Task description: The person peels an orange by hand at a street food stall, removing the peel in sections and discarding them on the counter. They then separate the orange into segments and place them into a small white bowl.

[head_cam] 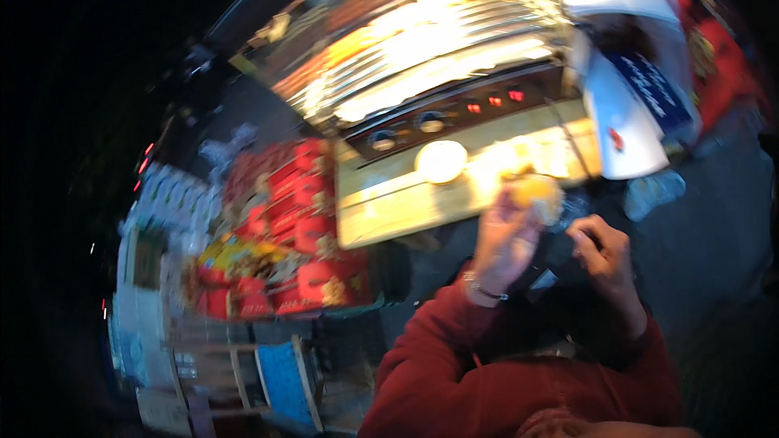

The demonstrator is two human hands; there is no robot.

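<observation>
My left hand (pixel 508 240), raised at the front edge of a pale board (pixel 377 219), grips a round yellow item (pixel 532 191). Something whitish covers part of that item; blur hides whether it is a wrapper. To its right, my right hand (pixel 605 252) is apart from it, with fingers curled and the thumb near the index finger. Whether anything thin is pinched there cannot be made out. A glaring white round object (pixel 441 161) sits on the board. Behind the board stands a brightly lit roller grill (pixel 420 42) with knobs and red-lit indicators on its front panel (pixel 453 109).
Red printed cartons (pixel 310 225) stand left of the board. Below them is a folding chair with blue fabric (pixel 286 380). A white sheet or bag (pixel 621 115) with a dark blue lettered panel rises at the right, near a crumpled clear plastic bag (pixel 654 194).
</observation>
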